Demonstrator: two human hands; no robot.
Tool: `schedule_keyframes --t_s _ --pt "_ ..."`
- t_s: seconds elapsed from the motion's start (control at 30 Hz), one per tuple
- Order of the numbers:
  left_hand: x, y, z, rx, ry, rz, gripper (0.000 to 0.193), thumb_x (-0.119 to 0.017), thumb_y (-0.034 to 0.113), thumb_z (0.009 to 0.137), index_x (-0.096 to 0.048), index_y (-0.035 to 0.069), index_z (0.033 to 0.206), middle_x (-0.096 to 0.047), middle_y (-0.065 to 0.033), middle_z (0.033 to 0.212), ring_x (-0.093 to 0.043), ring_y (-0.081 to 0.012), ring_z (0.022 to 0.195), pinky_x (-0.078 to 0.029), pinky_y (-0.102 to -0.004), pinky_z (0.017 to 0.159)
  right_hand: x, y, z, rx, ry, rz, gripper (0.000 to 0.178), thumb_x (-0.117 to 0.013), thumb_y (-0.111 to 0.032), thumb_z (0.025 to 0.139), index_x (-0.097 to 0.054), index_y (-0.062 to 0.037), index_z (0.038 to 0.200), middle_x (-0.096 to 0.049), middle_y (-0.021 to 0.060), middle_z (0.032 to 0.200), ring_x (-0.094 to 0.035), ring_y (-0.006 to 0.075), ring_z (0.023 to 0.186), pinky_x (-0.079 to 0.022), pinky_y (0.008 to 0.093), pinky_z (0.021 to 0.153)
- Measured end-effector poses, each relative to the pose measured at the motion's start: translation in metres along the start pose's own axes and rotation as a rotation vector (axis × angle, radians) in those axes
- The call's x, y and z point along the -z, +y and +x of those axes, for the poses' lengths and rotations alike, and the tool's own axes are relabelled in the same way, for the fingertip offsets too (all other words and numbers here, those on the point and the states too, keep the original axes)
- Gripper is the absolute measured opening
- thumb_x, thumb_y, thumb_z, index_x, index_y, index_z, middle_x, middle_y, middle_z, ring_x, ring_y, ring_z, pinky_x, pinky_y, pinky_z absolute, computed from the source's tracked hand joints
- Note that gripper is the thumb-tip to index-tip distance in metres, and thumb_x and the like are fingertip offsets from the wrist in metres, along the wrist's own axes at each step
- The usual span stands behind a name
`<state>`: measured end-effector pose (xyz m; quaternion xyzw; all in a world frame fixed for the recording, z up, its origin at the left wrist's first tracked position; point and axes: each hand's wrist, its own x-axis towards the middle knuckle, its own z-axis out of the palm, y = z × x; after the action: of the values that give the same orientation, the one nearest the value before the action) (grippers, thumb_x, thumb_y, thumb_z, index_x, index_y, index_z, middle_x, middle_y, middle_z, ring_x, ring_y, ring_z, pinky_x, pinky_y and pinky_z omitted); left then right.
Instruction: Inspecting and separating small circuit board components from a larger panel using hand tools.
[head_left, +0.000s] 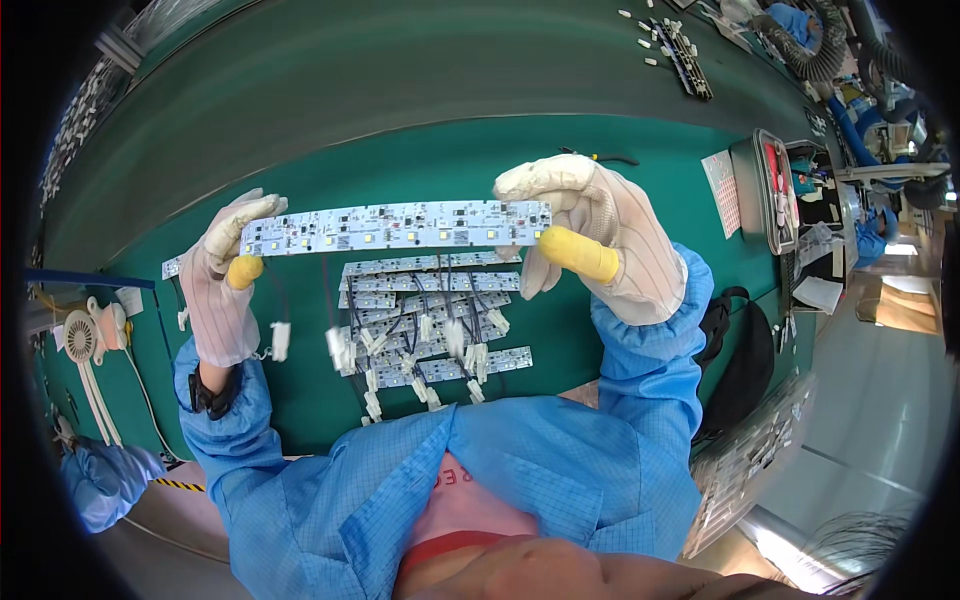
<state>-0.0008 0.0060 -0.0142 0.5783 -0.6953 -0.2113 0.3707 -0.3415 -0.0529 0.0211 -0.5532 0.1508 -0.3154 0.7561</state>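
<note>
Blue jacket [330, 500] and pink shirt [462, 505], one of each, lie nearest the camera, at the lower centre. Two gloved hands, left [222, 270] and right [615, 235], extend from the sleeves; each thumb bears one yellow cap, making two, and one black wristband [213, 396] circles the left wrist. One white circuit board [400, 228] spans the space between the hands, raised above the table [390, 155], its long axis nearly level. The left fingers are closed on its left end and the right fingers on its right end, each thumb pressing near the lower edge. At least two wires hang from the board, ending in white plugs that are partly blurred. Below it, on the table, rests one pile [440, 370] of similar boards; at least five are distinguishable, though overlap prevents an exact count, and the same holds for its many plugs. One further board end [171, 269] shows left of the left hand. One fan [80, 335] occupies the far left. To the right are one paper sheet [720, 192], one metal box [752, 205] and one black bag [748, 365]. One dark strip stack [682, 60] lies at the upper right, with several small white pieces beside it.
</note>
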Motion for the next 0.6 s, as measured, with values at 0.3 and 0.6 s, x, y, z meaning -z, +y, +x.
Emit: schedule_keyframes --t_s 0.3,0.6 --pt "-0.002 0.004 -0.013 -0.107 0.093 -0.388 0.047 -0.071 0.028 0.08 -0.061 -0.003 0.114 -0.061 -0.0144 0.113 -0.062 -0.0206 0.099 -0.048 -0.0297 0.088 -0.008 0.001 0.007 -0.119 0.338 -0.383 0.059 -0.07 -0.039 0.082 -0.051 0.0027 0.119 -0.062 0.0104 0.092 -0.064 0.0138 0.064 -0.048 0.0202 0.054" --pt "0.005 0.015 -0.014 -0.359 0.092 -0.104 0.05 -0.064 0.043 0.08 -0.062 0.002 0.108 -0.068 -0.013 0.093 -0.064 -0.026 0.086 -0.048 -0.0449 0.089 -0.003 0.013 0.012 -0.068 0.356 -0.529 0.048 -0.059 -0.04 0.09 -0.052 0.0006 0.115 -0.061 0.0065 0.073 -0.059 0.0109 0.058 -0.044 0.0202 0.052"
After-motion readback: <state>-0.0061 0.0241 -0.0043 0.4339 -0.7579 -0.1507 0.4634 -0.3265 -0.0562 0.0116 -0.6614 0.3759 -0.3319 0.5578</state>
